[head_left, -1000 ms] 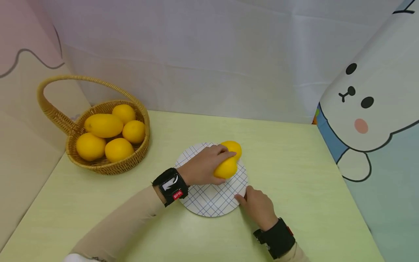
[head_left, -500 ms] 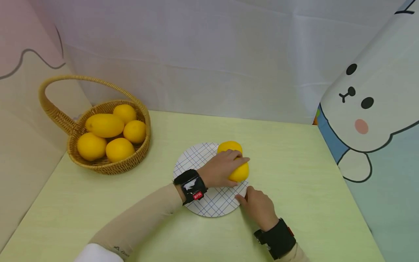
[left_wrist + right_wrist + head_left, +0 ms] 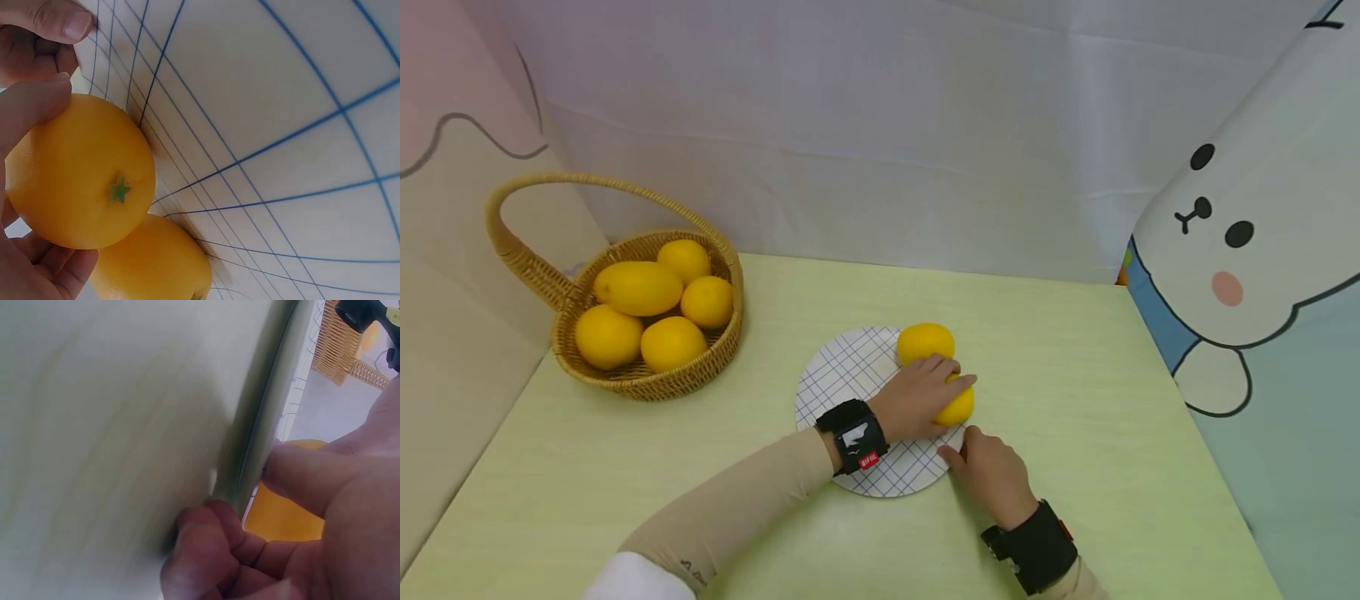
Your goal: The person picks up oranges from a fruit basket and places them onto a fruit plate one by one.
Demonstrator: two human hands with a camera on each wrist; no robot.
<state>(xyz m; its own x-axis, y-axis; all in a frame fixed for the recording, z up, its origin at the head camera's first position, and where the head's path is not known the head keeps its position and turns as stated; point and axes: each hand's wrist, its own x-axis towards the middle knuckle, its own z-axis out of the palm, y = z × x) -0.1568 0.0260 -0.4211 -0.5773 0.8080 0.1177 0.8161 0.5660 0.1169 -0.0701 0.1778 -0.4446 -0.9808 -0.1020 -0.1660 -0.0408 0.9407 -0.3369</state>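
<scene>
A round white plate (image 3: 842, 375) with blue crossed lines lies on the table. My left hand (image 3: 913, 402) grips an orange (image 3: 958, 410) over the plate's right part; fingers and thumb reach round its sides. In the left wrist view this orange (image 3: 81, 175) shows a green star-shaped stem mark. A second orange (image 3: 925, 342) sits at the plate's far right edge, right beside the held one. My right hand (image 3: 996, 477) pinches the plate's near right rim, thumb on top and curled fingers beneath, as the right wrist view shows.
A wicker basket (image 3: 651, 385) with a tall arched handle stands at the back left, holding several yellow fruits, one of them elongated (image 3: 638, 288). A white cloth (image 3: 850, 167) hangs behind the table (image 3: 1120, 400). A printed cartoon panel (image 3: 1285, 350) stands at the right.
My left hand has moved right and slightly nearer with the orange, towards the plate's right rim. The second orange shows more fully now. My right hand has stayed at the rim.
</scene>
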